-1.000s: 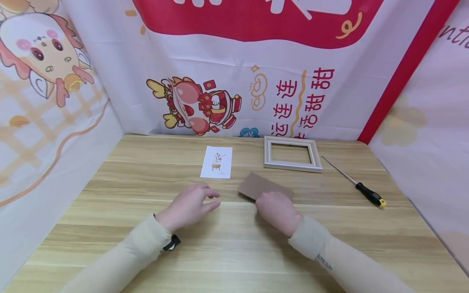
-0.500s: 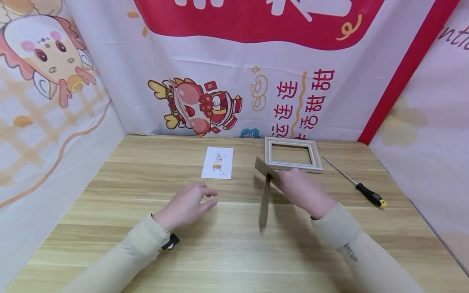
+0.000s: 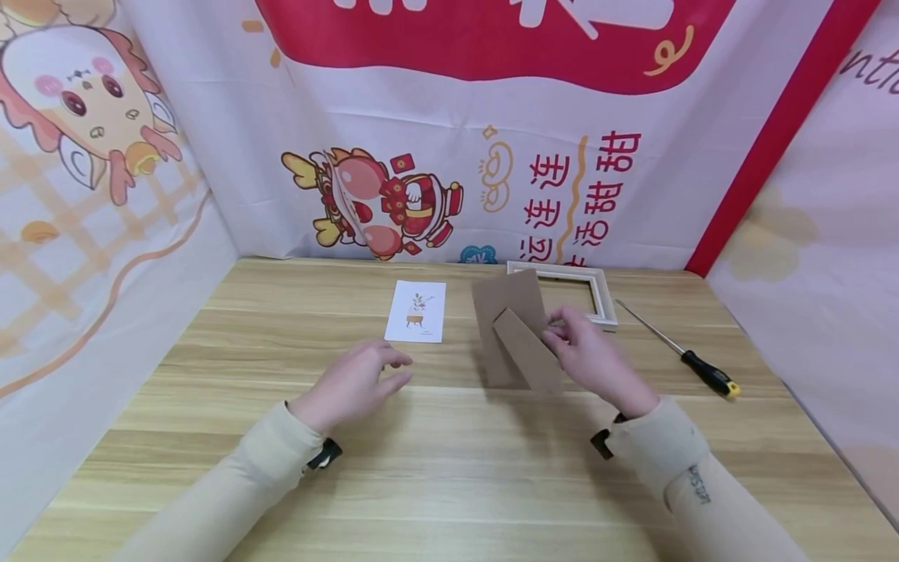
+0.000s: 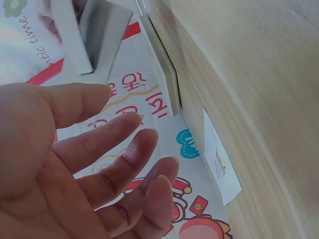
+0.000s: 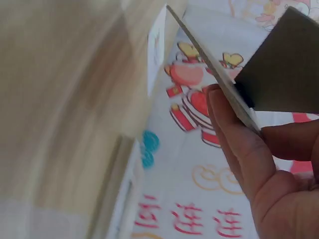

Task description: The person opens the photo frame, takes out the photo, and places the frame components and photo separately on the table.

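Note:
My right hand (image 3: 593, 355) pinches the edge of a brown picture frame backing board (image 3: 495, 304), holding it tilted up above the table. Its easel leg (image 3: 527, 351) stands out from the board; in the right wrist view the thumb is on the leg side and the fingers lie behind the board (image 5: 214, 64). Nothing is in my left hand (image 3: 354, 382), whose fingers are loosely bent over the table; the left wrist view shows the bare palm (image 4: 99, 179). Beyond it lies a small white card (image 3: 416, 312) with a potted plant picture.
A whitish picture frame (image 3: 607, 300) lies at the back, partly hidden by the board. To its right is a screwdriver (image 3: 691, 359) with a black and yellow handle. Printed cloth (image 3: 449, 109) hangs along the table's back and sides.
My right hand has lifted the backing board and turned it upright, so the leg side now faces me. The left hand has shifted slightly back toward the left.

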Available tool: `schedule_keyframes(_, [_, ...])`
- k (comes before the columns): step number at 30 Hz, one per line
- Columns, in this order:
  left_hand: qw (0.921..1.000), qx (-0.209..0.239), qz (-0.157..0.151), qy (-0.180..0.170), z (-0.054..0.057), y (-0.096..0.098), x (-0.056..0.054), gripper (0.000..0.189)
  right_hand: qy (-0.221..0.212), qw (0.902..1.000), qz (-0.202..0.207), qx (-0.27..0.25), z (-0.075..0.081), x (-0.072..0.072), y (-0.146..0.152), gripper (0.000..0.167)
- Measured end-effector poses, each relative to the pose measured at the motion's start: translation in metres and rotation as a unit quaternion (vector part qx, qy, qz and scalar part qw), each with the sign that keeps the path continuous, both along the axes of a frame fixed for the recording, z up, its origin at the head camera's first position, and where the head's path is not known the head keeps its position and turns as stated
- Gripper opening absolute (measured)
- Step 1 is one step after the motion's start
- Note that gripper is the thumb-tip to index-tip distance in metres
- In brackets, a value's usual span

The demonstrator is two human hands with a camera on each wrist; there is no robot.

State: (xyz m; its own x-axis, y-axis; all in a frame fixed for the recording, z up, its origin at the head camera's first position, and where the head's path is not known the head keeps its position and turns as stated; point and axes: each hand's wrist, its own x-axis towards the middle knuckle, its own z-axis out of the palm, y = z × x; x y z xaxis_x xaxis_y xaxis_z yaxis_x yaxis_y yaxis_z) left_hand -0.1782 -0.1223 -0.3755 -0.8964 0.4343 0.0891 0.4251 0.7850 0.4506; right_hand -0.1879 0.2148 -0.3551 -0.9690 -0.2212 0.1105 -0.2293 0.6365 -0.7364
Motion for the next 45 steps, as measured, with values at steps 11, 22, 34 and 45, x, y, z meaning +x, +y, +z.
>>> schedule_keyframes(11, [0.9999,-0.002,0.002,-0.016,-0.002,-0.002,-0.007,0.027,-0.122,0.9920,0.000,-0.031,-0.038,-0.011,0.004,0.023])
schedule_keyframes(22, [0.9992,-0.010,0.010,-0.036,-0.004,-0.001,-0.014,0.029,-0.186,0.9811,0.012,0.050,-0.051,-0.015,0.005,0.014])
schedule_keyframes(34, [0.9980,-0.007,0.013,-0.061,-0.009,0.003,-0.027,0.033,-0.165,0.9803,0.008,0.109,-0.042,-0.016,0.002,0.014])
schedule_keyframes(45, [0.9980,0.003,0.062,-0.008,-0.010,0.005,-0.044,0.065,0.100,0.9796,-0.028,0.172,-0.015,-0.024,0.019,0.015])
